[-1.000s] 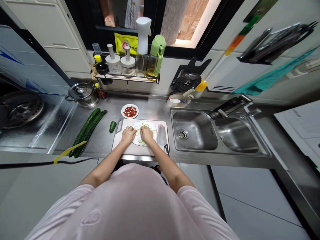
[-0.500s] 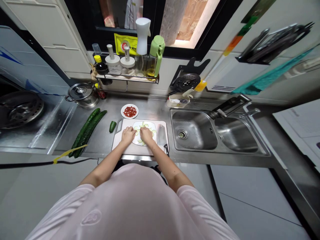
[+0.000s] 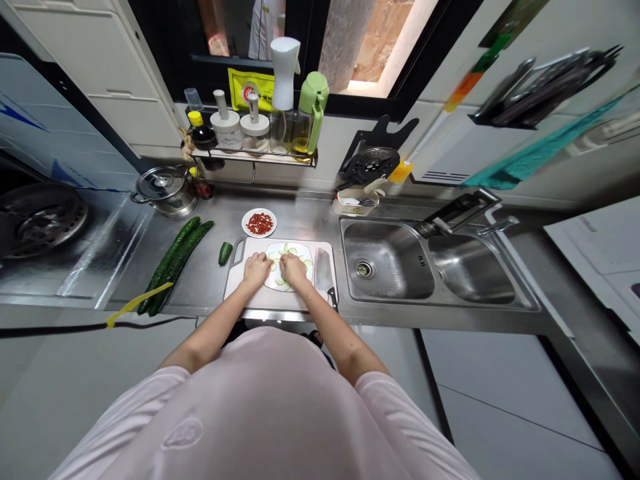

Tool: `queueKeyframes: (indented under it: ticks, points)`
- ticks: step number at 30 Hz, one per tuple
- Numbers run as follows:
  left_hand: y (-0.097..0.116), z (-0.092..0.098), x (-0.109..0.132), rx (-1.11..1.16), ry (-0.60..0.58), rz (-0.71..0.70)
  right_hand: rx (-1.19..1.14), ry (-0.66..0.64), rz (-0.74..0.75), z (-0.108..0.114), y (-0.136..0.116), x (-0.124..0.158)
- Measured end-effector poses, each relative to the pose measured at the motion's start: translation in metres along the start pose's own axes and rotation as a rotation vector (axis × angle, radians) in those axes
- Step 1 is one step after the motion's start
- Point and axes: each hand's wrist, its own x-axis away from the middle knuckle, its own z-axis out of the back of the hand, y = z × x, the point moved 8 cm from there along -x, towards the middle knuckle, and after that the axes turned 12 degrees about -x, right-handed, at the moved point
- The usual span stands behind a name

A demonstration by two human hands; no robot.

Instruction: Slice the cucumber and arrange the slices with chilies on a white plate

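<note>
A white plate (image 3: 275, 283) with pale green cucumber slices set around it lies on the cutting board (image 3: 240, 283). At the plate's left edge is my left hand (image 3: 257, 269), its fingers pressed together near a slice; what they hold, if anything, is too small to tell. My right hand (image 3: 293, 269) is over the plate's middle, fingers curled down, and its fingertips are hidden. A knife (image 3: 324, 270) with a black handle rests on the board's right side. Left of the board lies a short cucumber piece (image 3: 225, 253).
Two whole cucumbers (image 3: 177, 263) lie at the left, with a lidded pot (image 3: 165, 190) behind. A small plate of red pieces (image 3: 259, 223) stands behind the board. The double sink (image 3: 390, 260) is at the right, below a faucet (image 3: 457, 210). Bottles fill the wall rack (image 3: 255, 155).
</note>
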Motion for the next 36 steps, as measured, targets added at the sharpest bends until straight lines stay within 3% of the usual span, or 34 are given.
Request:
queueKeyframes:
  ticks: [13,21,30,36]
  points:
    - [-0.003,0.007,-0.009,0.090,0.053,0.056,-0.267,0.183,0.008,0.028,0.018,0.031]
    - [-0.050,0.010,-0.033,0.228,0.143,0.315,-0.379,0.296,0.016,0.041,0.033,0.045]
    - [-0.087,-0.009,-0.083,0.351,0.095,0.564,-0.424,0.294,0.015,0.045,0.031,0.049]
    - [-0.105,-0.015,-0.102,0.301,0.051,0.659,-0.419,0.292,0.019,0.048,0.033,0.052]
